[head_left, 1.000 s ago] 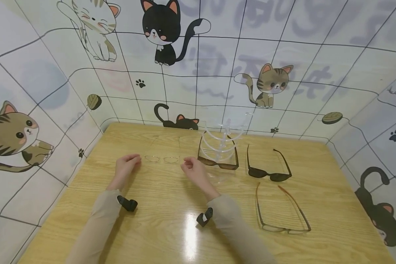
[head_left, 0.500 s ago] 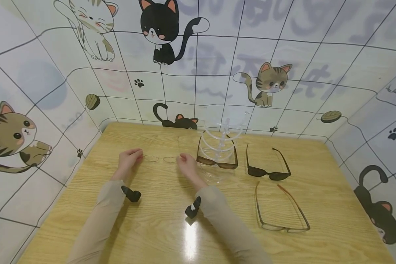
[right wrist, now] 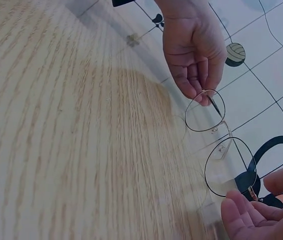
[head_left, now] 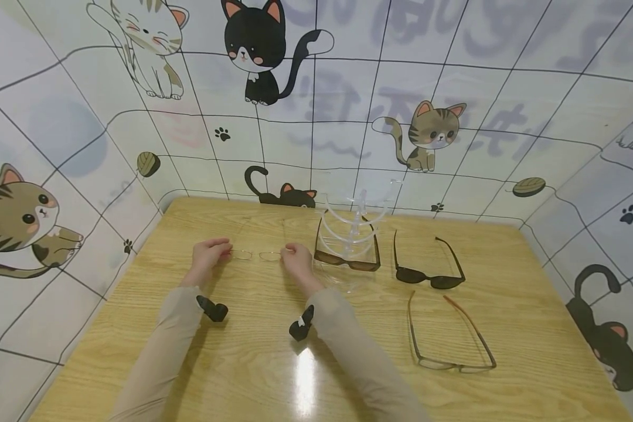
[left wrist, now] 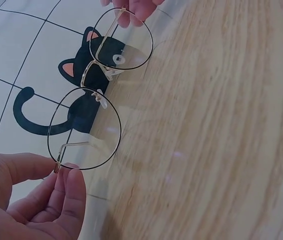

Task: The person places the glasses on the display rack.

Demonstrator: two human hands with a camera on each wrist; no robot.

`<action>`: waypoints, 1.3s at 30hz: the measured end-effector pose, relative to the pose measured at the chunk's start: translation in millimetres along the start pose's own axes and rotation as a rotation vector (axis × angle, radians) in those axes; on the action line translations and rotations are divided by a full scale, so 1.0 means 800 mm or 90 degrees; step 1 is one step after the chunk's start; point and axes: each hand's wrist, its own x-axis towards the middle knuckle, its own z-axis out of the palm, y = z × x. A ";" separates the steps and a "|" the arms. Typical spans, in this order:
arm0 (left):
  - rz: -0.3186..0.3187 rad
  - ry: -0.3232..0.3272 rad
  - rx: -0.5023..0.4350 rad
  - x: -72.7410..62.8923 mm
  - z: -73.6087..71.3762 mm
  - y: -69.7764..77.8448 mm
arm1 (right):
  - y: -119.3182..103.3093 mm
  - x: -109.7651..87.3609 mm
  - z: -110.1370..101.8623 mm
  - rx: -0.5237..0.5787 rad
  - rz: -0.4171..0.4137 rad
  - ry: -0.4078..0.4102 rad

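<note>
Wood table [head_left: 253, 363]: round specs [left wrist: 84, 75] w/ thin dk rims, gold bridge; L hand [head_left: 208, 258] + R hand [head_left: 298, 266] pinch ends.

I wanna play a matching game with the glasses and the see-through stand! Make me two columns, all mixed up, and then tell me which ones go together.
Things:
1. round thin-rimmed glasses
2. black sunglasses
3. clear stand
4. glasses with orange-brown arms

Clues:
A. see-through, with curved bars
B. closest pair to the bottom of the head view
C. held at its two sides by the left hand and right hand
D. has dark lenses

Pairs: 1-C, 2-D, 3-A, 4-B
</note>
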 end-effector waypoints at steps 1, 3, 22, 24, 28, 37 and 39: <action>0.000 0.001 0.000 0.000 0.000 0.000 | 0.000 0.000 0.000 0.007 0.002 -0.002; 0.001 0.000 -0.002 -0.001 -0.001 0.000 | -0.001 0.001 0.000 0.020 0.006 -0.005; 0.021 -0.091 -0.052 -0.040 -0.025 0.004 | -0.006 -0.018 -0.006 0.162 0.020 -0.050; 0.027 -0.106 -0.059 -0.046 -0.028 0.005 | -0.008 -0.024 -0.009 0.170 0.013 -0.065; 0.046 -0.130 -0.048 -0.058 -0.032 0.007 | -0.013 -0.035 -0.015 0.171 -0.002 -0.092; 0.060 -0.166 -0.059 -0.080 -0.042 0.011 | -0.020 -0.057 -0.029 0.147 -0.027 -0.167; 0.064 -0.177 -0.065 -0.085 -0.043 0.012 | -0.026 -0.066 -0.034 0.155 -0.033 -0.179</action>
